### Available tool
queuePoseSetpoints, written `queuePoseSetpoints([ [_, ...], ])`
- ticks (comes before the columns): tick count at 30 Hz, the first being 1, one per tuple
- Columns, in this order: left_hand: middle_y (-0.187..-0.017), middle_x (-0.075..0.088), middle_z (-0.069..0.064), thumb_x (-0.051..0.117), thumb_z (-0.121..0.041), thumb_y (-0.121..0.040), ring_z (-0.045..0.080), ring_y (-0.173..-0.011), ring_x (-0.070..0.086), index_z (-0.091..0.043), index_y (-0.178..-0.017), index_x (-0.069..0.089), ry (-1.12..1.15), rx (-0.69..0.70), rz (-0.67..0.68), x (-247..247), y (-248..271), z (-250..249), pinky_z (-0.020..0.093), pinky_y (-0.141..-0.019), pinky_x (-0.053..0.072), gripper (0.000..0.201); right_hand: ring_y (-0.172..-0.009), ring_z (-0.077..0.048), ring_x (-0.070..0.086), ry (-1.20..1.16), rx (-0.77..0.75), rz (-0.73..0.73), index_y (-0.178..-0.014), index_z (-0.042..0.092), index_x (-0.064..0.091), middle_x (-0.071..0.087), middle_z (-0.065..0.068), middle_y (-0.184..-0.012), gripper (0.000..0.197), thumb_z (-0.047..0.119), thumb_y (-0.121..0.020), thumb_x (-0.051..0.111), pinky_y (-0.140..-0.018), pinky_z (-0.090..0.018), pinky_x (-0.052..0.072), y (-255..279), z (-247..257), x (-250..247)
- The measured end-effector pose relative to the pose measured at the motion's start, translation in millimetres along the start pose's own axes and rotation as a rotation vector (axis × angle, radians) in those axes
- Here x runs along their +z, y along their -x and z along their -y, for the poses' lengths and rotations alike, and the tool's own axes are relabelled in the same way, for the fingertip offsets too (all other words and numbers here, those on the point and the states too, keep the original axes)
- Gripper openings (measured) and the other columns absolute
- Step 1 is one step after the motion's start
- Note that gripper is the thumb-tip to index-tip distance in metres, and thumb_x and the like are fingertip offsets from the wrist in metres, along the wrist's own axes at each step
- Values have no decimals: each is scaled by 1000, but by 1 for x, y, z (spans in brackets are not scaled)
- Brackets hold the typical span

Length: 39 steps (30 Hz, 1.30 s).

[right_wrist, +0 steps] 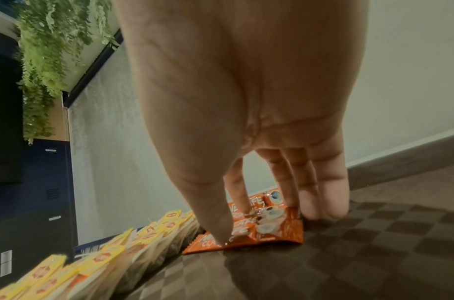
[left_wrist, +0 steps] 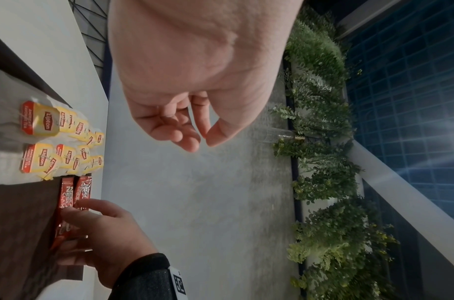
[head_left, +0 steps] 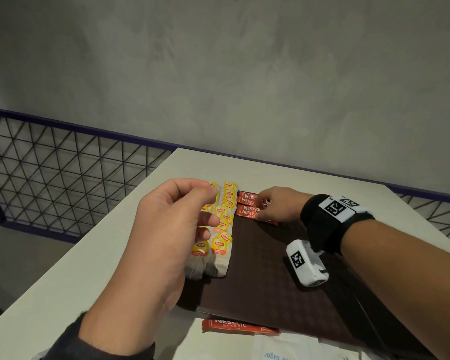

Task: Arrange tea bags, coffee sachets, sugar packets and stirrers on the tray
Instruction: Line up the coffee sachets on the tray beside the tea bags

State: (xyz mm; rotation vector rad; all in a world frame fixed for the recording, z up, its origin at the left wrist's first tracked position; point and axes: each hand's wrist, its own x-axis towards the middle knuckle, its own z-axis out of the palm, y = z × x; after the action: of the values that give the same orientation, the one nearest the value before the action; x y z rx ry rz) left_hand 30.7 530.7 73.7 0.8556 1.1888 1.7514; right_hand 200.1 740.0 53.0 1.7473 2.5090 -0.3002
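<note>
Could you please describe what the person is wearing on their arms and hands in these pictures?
The hands are bare, with no gloves. The right hand has a wide black strap round its wrist, carrying white blocks printed with black square code markers; a further white marked block hangs below the wrist. The left hand ends in a dark sleeve cuff at the wrist.

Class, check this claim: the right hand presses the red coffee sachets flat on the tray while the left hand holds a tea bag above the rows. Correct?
Not quite: the left hand holds nothing, as the left wrist view shows. The right hand does press the coffee sachets on the tray.
</note>
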Motion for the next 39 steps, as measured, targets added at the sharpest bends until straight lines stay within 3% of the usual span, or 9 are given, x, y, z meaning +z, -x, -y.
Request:
queuePoseSetpoints([
  [6, -71, 72, -1, 72, -12, -90, 16, -60, 61, -22, -73, 74, 4, 2, 7, 0, 0, 1, 32, -57, 44, 20, -114, -20, 57, -18, 7, 9, -139, 24, 58, 61, -2, -135, 51, 42, -93, 69, -91, -30, 46, 2, 2, -1],
  [11, -71, 72, -1, 72, -12, -90, 17, -62, 61, -24, -71, 74, 1, -1, 6, -1, -1, 1, 32, -59, 45, 23, -125, -23, 54, 7, -22, -26, -144, 27, 53, 56, -3, -143, 56, 44, -93, 68, -100, -33, 45, 3, 2, -2],
  [20, -71, 71, -1, 72, -11, -89, 16, -60, 61, -20, -75, 73, 6, -7, 1, 1, 0, 1, 31, -57, 44, 17, -125, -22, 55, 46, -24, 17, -144, 29, 54, 56, -3, -144, 56, 50, -94, 64, -102, -32, 43, 6, 2, -1],
  [27, -72, 72, -1, 72, -11, -90, 16, -61, 61, -22, -73, 74, -12, -4, 2, -1, 0, 2, 31, -56, 44, 20, -116, -21, 56, 31, -26, -29, -136, 26, 60, 59, -5, -137, 51, 51, -92, 66, -90, -29, 43, 9, -4, -1],
  [33, -73, 72, 0, 72, -11, -90, 16, -62, 61, -24, -68, 75, -8, -4, -10, 0, -1, 2, 32, -58, 44, 26, -121, -22, 55, 1, -8, -53, -138, 25, 57, 57, -4, -141, 47, 40, -95, 67, -97, -32, 46, 11, -6, 2],
  [39, -74, 71, 1, 71, -8, -90, 16, -61, 61, -19, -73, 73, 2, -1, -14, 1, -2, 2, 31, -58, 45, 20, -121, -23, 55, -92, 24, -85, -142, 22, 52, 53, -6, -143, 48, 26, -96, 67, -90, -30, 47, 11, -7, 1],
])
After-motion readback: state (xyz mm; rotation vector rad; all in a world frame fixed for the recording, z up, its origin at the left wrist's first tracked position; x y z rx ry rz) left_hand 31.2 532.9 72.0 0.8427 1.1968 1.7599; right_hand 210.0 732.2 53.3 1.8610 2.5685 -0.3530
